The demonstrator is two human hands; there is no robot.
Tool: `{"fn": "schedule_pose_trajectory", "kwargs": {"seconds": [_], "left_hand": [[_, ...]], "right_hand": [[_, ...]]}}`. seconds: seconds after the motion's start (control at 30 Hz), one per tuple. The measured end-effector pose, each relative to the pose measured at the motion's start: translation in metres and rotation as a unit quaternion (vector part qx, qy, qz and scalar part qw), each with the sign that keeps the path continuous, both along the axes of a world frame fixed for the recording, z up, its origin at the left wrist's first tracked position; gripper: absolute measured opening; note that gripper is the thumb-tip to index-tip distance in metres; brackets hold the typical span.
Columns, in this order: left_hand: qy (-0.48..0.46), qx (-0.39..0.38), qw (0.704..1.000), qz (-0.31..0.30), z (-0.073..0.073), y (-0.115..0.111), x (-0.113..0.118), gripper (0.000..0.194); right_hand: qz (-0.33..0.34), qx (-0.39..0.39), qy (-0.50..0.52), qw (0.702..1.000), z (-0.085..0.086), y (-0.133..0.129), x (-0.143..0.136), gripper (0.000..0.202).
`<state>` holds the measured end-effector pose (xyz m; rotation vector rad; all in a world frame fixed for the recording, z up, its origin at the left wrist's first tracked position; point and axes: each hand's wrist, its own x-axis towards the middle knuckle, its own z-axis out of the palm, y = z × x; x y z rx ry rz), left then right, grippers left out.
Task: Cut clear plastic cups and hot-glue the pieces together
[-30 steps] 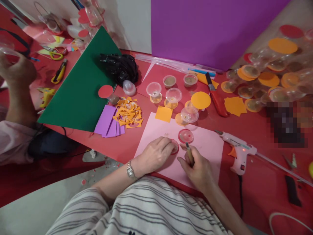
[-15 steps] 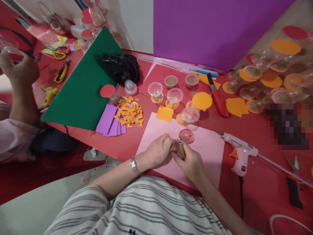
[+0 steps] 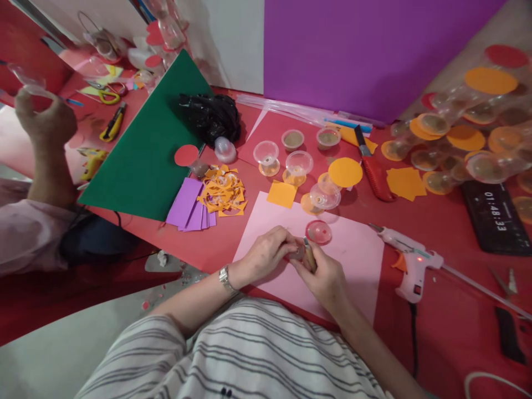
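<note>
My left hand (image 3: 266, 257) is closed, its fingertips pinching a small round translucent plastic piece (image 3: 296, 252) that looks like a little cup or lid. My right hand (image 3: 326, 277) grips a small tool (image 3: 310, 257) with a tan handle and a metal tip, held against or close beside that piece. Both hands are over a pink paper sheet (image 3: 357, 260). Just beyond them on the sheet lies a clear plastic dish with a red rim (image 3: 319, 233). Farther back stand clear cups on orange discs (image 3: 326, 194), and an orange paper square (image 3: 281, 194) lies by the sheet's edge.
On the right lie a pink glue gun (image 3: 411, 257), a timer (image 3: 494, 219), a red-handled cutter (image 3: 376, 174) and scissors (image 3: 509, 332). Stacked cups (image 3: 477, 111) stand behind. Orange scraps (image 3: 224, 191), purple papers (image 3: 187, 208) and a green board (image 3: 137, 149) are leftward, near another person's hand (image 3: 47, 119).
My left fingers have lifted and spread slightly, showing more of the translucent piece. My right hand stays almost in place. The other person's hand has shifted a little; the view has moved slightly.
</note>
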<state>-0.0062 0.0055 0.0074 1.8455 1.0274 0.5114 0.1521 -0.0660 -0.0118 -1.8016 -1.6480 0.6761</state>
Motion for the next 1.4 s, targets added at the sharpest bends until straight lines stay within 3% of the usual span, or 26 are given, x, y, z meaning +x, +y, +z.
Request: {"fn": "schedule_pose_trajectory", "kwargs": {"seconds": [0.1, 0.23, 0.33, 0.43, 0.57, 0.7, 0.8, 1.0, 1.13, 1.2, 1.3, 1.4], "left_hand": [[0.013, 0.035, 0.998, -0.041, 0.003, 0.004, -0.004, 0.017], [0.085, 0.184, 0.97, -0.137, 0.018, 0.012, -0.009, 0.018], [0.15, 0.315, 0.903, -0.25, 0.035, 0.018, -0.009, 0.017], [0.185, 0.417, 0.834, -0.311, 0.051, 0.024, -0.004, 0.017], [0.202, 0.437, 0.805, -0.346, 0.06, 0.032, 0.005, 0.017], [0.205, 0.446, 0.795, -0.357, 0.057, 0.035, 0.005, 0.015], [0.191, 0.445, 0.808, -0.335, 0.045, 0.033, -0.001, 0.014], [0.151, 0.35, 0.897, -0.221, 0.012, 0.024, -0.002, 0.012], [0.136, 0.296, 0.936, -0.135, 0.013, 0.036, -0.009, 0.011], [0.163, 0.302, 0.938, -0.05, 0.019, 0.051, -0.024, 0.014], [0.244, 0.333, 0.908, 0.068, 0.024, 0.076, -0.054, 0.016], [0.288, 0.325, 0.895, 0.097, 0.016, 0.092, -0.078, 0.02]], "right_hand": [[0.002, -0.015, 0.011, 1.0, 0.001, 0.0, 0.0, 0.039], [-0.001, -0.04, 0.015, 0.999, 0.002, 0.001, 0.0, 0.041], [0.0, -0.059, 0.009, 0.998, 0.004, 0.002, 0.001, 0.043], [0.008, -0.074, 0.013, 0.997, 0.007, 0.003, 0.002, 0.041], [0.011, -0.086, 0.025, 0.996, 0.012, 0.005, 0.002, 0.031], [0.007, -0.106, 0.039, 0.994, 0.014, 0.006, 0.002, 0.026], [-0.006, -0.113, 0.053, 0.992, 0.013, 0.006, 0.003, 0.022], [0.004, -0.069, 0.057, 0.996, 0.009, 0.004, 0.003, 0.021], [0.0, -0.065, 0.049, 0.997, 0.007, 0.002, 0.003, 0.033], [0.001, -0.074, 0.057, 0.996, 0.006, 0.002, 0.002, 0.039], [-0.003, -0.081, 0.056, 0.995, 0.004, 0.001, 0.002, 0.039], [-0.016, -0.067, 0.05, 0.996, 0.001, -0.001, 0.001, 0.039]]}}
